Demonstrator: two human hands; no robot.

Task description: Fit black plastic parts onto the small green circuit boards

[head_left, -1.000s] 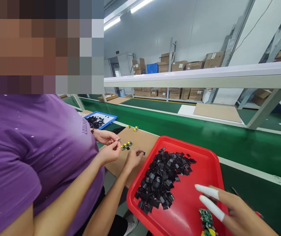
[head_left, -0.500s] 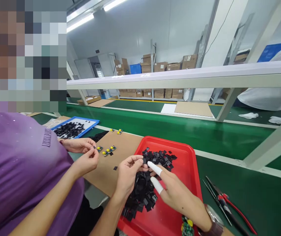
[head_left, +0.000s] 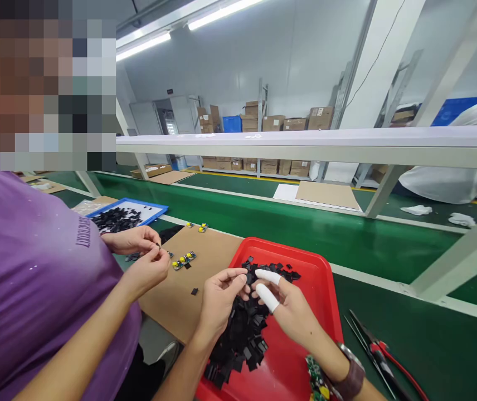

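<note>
Fingers [head_left: 266, 295] of both hands pinch together at one small black piece atop the black pile [head_left: 242, 334] in the red tray [head_left: 326, 295]. Best to lift only one, keeping neighbours below undisturbed.

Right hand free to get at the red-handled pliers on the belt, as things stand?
Probably yes. The right hand hovers over the black pieces in the red tray, and the pliers lie on the green belt beside the tray, nothing between.
</note>
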